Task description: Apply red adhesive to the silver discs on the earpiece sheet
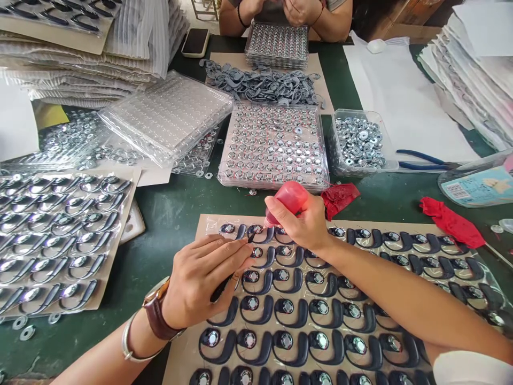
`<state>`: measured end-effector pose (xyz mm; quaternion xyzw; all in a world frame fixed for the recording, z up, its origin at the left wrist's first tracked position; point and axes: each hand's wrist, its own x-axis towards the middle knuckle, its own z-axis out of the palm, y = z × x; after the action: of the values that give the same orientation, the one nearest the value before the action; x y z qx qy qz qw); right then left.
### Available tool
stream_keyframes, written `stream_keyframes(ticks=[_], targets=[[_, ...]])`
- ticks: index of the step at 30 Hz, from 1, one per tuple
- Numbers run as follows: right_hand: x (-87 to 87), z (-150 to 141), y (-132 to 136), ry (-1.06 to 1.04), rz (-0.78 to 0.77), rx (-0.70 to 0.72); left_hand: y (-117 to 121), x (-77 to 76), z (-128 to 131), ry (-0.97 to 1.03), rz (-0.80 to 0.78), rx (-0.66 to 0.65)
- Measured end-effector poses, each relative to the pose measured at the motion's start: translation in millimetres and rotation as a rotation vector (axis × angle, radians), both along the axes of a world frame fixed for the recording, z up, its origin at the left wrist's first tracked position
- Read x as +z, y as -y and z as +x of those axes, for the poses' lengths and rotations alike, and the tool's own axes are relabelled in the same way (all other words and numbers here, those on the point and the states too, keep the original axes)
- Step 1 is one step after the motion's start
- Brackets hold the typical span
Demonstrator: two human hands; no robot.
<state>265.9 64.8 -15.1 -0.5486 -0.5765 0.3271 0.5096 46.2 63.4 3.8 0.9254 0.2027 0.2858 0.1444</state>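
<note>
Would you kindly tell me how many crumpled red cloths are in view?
2: one crumpled red cloth beside the right hand, another red cloth farther right, near the clear bottle with a blue label. More may be hidden.

Through the head camera I viewed a small-parts assembly workshop: a dark green workbench (176, 203) bore trays of repeated dark, curved parts (286, 306), a clear box of metal discs (358, 140) at right, pliers (425, 160) and, at far left, stacked packing sheets (132, 59); another person worked opposite.
</note>
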Motion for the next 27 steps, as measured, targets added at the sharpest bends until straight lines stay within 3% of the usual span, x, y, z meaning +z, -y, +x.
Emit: stream_keyframes(ticks=[11,16,22,27], targets=[[-3.7,-1,0,0.010,-0.012,0.072,-8,-0.7,3,0.155,-0.254,0.159],[2.8,-2,-2,0.048,-0.067,0.115,-9,-0.6,4,0.157,-0.259,0.228],[20.5,14,4,0.023,-0.084,0.125,-3,-0.3,6,0.136,-0.158,0.207],[11.6,41,13,-0.048,-0.009,0.038,11,-3.1,21,-0.036,0.189,-0.064]])
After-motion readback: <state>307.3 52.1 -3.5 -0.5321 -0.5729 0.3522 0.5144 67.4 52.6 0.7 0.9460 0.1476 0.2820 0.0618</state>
